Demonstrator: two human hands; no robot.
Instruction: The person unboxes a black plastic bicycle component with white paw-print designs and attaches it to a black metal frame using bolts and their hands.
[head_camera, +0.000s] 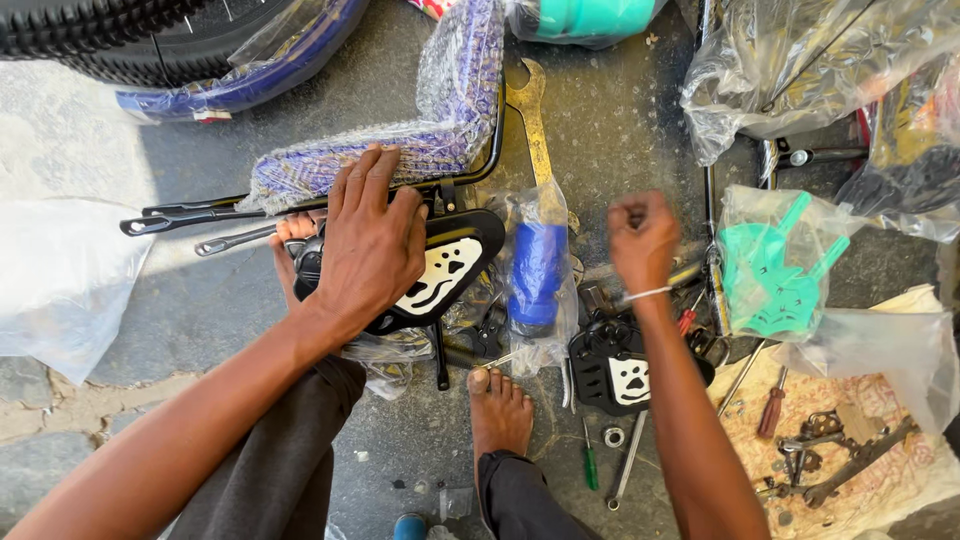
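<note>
The left hand (368, 240) lies open, palm down, pressing a black saddle (440, 275) against the black frame (300, 205) on the ground. The right hand (642, 240) is clenched into a fist above scattered tools, beside a bagged blue grip (537, 275) and a flat wrench (530, 115).

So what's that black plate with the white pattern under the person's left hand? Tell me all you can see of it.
The black plate looks like glossy moulded plastic, rounded at its corners, with a white blotchy cartoon-like pattern on its face. It lies tilted on the ground against a black metal frame wrapped in bubble film. The left hand presses flat over its left half, hiding that part. Thin clear plastic film lies beneath its lower edge. A similar plate sits nearer the right hand.
</note>
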